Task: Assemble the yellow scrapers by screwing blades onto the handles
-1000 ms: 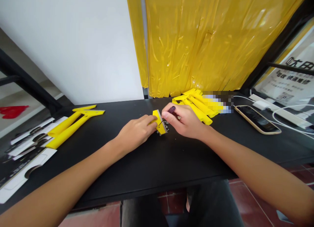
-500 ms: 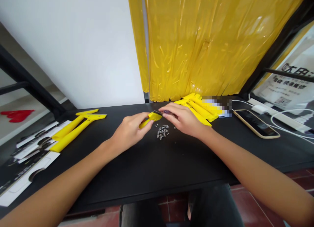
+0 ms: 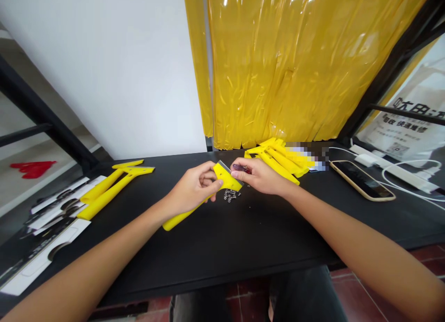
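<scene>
My left hand [image 3: 194, 187] is closed around the neck of a yellow scraper [image 3: 227, 177]. The scraper's broad head, edged by a metal blade, faces up and right, while its handle slants down to the left beneath my wrist. My right hand [image 3: 259, 174] pinches a small screwdriver [image 3: 239, 167] with a dark purple handle, mostly covered by the fingers, close beside the scraper head. Small screws and nuts [image 3: 229, 196] lie in a loose pile on the black table [image 3: 222, 247] under the scraper, partly hidden by it.
More yellow scrapers [image 3: 278, 158] are heaped behind my right hand. Two others [image 3: 114, 183] rest at the left, by white and black cardboard sleeves [image 3: 66, 238]. A phone [image 3: 363, 179], white cables and a power strip [image 3: 392, 166] occupy the right side. A yellow plastic curtain [image 3: 278, 71] hangs behind.
My left hand has turned the scraper, so its flat face and handle now show. The right hand has shifted slightly right and lower, still holding the screwdriver. The view has tilted a little.
</scene>
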Demonstrator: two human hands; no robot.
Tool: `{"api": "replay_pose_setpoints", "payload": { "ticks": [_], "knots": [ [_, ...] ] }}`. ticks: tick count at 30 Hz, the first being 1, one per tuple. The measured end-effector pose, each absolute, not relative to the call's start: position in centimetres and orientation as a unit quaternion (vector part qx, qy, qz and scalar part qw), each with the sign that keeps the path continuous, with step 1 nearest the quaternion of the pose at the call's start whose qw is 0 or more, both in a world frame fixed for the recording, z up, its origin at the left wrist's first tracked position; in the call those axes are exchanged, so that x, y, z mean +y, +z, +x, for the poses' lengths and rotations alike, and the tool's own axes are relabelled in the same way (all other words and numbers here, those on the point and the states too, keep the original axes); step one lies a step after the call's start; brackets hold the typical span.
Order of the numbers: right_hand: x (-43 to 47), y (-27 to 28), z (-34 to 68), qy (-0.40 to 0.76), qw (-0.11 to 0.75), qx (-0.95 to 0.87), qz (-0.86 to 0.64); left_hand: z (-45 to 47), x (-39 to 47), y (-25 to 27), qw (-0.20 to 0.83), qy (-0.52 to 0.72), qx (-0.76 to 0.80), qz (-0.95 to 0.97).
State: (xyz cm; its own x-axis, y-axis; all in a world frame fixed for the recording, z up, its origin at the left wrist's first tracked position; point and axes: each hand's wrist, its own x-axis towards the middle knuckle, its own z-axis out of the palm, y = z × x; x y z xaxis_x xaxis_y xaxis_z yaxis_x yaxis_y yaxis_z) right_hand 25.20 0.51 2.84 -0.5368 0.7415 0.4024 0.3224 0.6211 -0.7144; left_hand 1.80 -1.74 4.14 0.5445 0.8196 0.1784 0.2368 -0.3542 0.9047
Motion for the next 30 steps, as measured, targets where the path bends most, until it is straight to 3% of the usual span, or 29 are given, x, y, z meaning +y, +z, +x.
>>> {"api": "replay_pose_setpoints", "payload": {
  "ticks": [6, 12, 18, 24, 28, 30],
  "knots": [
    [0.0, 2.8, 24.8, 0.308, 0.360, -0.820, -0.321, 1.8, -1.6, 4.2, 0.492, 0.293, 0.362, 0.735],
    [-0.9, 2.5, 23.8, 0.249, 0.373, -0.807, -0.386, 1.7, -1.4, 4.0, 0.501, 0.307, 0.377, 0.716],
    [-0.8, 1.7, 23.4, 0.240, 0.355, -0.790, -0.440, 2.0, -1.3, 3.9, 0.589, 0.302, 0.360, 0.658],
    [1.2, 2.0, 25.2, 0.232, 0.398, -0.747, -0.479, 2.3, -1.0, 4.1, 0.616, 0.323, 0.414, 0.587],
    [3.1, 3.0, 28.2, 0.080, 0.315, -0.719, -0.615, 2.0, -0.4, 4.6, 0.626, 0.349, 0.440, 0.541],
    [3.8, 3.0, 29.4, 0.067, 0.273, -0.712, -0.644, 1.8, -0.1, 4.7, 0.624, 0.360, 0.446, 0.531]
  ]
}}
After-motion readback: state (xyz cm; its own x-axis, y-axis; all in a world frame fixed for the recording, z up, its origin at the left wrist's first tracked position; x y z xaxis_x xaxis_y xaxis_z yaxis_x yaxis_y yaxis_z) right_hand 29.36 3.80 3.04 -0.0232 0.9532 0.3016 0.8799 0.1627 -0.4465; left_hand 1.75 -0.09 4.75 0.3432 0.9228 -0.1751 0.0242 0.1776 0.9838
